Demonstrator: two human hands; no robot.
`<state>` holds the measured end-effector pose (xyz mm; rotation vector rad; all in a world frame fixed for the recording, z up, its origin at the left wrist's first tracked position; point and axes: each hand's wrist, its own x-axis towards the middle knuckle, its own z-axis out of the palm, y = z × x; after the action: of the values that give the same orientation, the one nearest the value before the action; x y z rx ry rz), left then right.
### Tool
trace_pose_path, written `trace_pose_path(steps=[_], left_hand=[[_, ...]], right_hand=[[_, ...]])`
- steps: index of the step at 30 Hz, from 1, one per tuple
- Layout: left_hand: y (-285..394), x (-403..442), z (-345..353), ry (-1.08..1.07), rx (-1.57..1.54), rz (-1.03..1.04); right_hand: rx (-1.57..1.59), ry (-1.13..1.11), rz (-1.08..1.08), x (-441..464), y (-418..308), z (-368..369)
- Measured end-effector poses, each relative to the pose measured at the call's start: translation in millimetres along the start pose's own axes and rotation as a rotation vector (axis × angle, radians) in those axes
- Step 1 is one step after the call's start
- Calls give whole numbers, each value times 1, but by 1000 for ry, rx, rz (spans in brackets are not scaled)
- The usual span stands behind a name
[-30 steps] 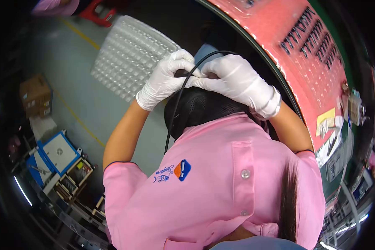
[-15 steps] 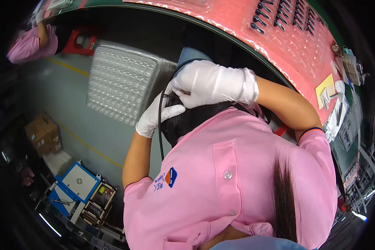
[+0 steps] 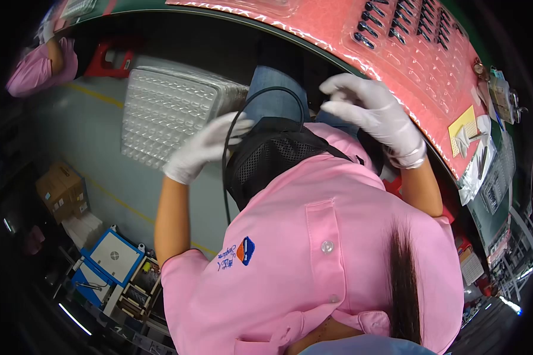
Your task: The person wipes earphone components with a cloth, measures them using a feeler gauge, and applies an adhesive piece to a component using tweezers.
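My left hand (image 3: 204, 148), in a white glove, is raised to the left of a black mesh pouch (image 3: 272, 157) at my waist. Its fingers are stretched out and hold nothing, and a thin black cable (image 3: 226, 171) runs across them in a loop over the pouch and my lap. In a matching glove, my right hand (image 3: 370, 112) hovers right of the pouch by the table edge. Thumb and fingers there are curved and apart, with nothing visible between them.
A stack of clear plastic trays (image 3: 169, 115) stands on my left. The pink-covered table (image 3: 331, 35) curves ahead, bearing a tray with small dark parts (image 3: 400, 26). Cardboard boxes (image 3: 62, 189) and a blue-edged cart (image 3: 114, 257) are further left. Another person's pink sleeve (image 3: 35, 71) shows top left.
Both hands were together at the black pouch. They have come apart, the left moving left and the right moving right, and the pouch and cable loop are now uncovered.
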<state>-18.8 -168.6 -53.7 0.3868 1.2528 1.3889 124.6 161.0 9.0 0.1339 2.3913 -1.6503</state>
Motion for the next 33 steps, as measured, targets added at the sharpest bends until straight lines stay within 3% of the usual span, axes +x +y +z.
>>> trace_pose_path(steps=[1, 2, 4, 5, 7, 8, 10, 11, 14, 15, 18, 21, 23, 25, 27, 33], left_hand=[[3, 1, -17, 96, -10, -204], [15, 11, -17, 87, -1, -211], [55, 37, -2, 210, 389, 97], [69, 55, 11, 200, 391, 95], [88, 101, 42, -67, 436, 175], [78, 129, 44, -88, 443, 178], [57, 173, 47, -890, 623, 140], [53, 179, 50, -904, 629, 138], [56, 183, 72, -1006, 750, -723], [56, 179, 75, -1014, 749, -734], [62, 145, 60, -886, 774, -727], [38, 88, 28, -662, 602, -609], [56, 51, 39, -481, 419, -838], [52, 12, 42, -365, 557, -898], [53, -14, 66, -248, 669, -644], [68, 62, 46, -512, 738, -702]], right_hand=[[34, -14, 67, -11, 6, -7], [68, -26, 132, -20, 9, -10], [-6, -67, 110, -38, 17, -2], [-90, -118, 78, -46, 22, 4], [-170, -144, 53, -54, 35, 16], [-153, -113, 18, -52, 41, 23], [-121, -60, -56, -47, 46, 32], [-120, -46, -53, -47, 45, 32], [-96, -78, -84, -45, 44, 29], [-86, -73, -79, -44, 42, 32], [-168, 7, -537, -27, 41, 53], [-65, -302, -553, 7, 37, 71], [-138, -449, -557, 27, 7, 76], [-239, -616, -520, 51, -17, 110], [-274, -647, -483, 60, -33, 131], [1, -669, -794, 91, -28, 158]])
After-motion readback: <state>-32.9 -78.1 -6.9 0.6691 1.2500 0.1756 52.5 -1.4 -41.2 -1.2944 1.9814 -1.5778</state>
